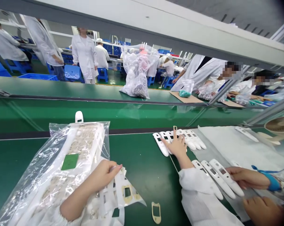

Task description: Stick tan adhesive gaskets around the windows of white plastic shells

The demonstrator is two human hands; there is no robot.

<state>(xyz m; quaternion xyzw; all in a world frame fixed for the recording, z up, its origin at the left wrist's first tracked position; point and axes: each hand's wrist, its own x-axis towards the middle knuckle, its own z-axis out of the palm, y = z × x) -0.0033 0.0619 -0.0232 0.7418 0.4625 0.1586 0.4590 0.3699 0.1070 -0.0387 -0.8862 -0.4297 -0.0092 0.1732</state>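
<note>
head view: the left hand (104,175) pinches the white sheet (120,188) of stickers, next to the clear bag (44,161). the right hand (177,146) is spread wide over the row of white cases (161,145), with a small frame (175,128) at a fingertip. a loose ring (152,213) lies on the green table (137,157) between the arms. another person's hand (250,177) touches a white case (226,179).

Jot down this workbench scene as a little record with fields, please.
Left hand: pinching a white sheet with beige frames, near a clear bag
Right hand: fingers spread over a row of white casings
Bench: green
Loose piece: one beige frame, flat between the arms
Green square: lying at the bag
Neighbor's hand: touching another white casing
</note>
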